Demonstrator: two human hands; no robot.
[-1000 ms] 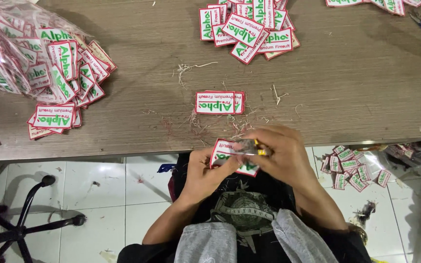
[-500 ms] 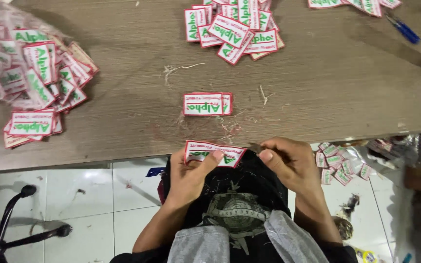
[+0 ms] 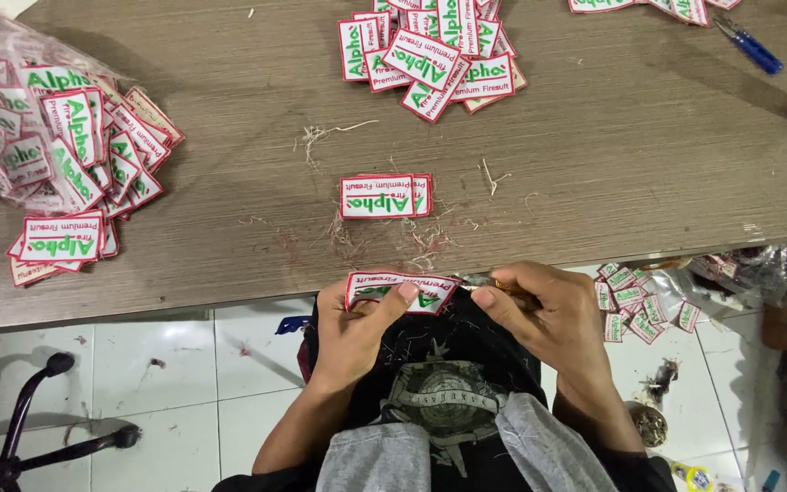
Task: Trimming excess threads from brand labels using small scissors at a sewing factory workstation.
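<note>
Nearest me, just off the surface's (image 3: 229, 264) front edge at about 6 o'clock of the view, I had the left hand (image 3: 350, 333) clamped on a rectangular embroidered patch (image 3: 400, 292), white with a red border and green lettering, thumb pressed on its face and fingers curled behind. The right hand (image 3: 548, 319) sat at the patch's 3 o'clock end, fingers pinched together around a small yellowish tool (image 3: 505, 286); I could not tell what kind, since only a sliver showed. I judged the patch light and soft, floppy enough to need support at both short ends, with a stitched rim stiff enough to pinch without slipping. To the right at 4 o'clock, more patches (image 3: 628, 305) lay scattered on the tiled floor (image 3: 138, 364), and a black chair base (image 3: 20, 437) stood at 8 o'clock. Farther out, at 12 o'clock from the hands, a short stack of finished patches (image 3: 384, 196) rested on the surface amid loose thread clippings (image 3: 421, 239). Beyond that, a heap of patches (image 3: 430, 55) sat at 12 o'clock, a plastic bag of patches (image 3: 38, 137) at 10 o'clock, and a blue-handled tool (image 3: 753, 47) at 2 o'clock.
</note>
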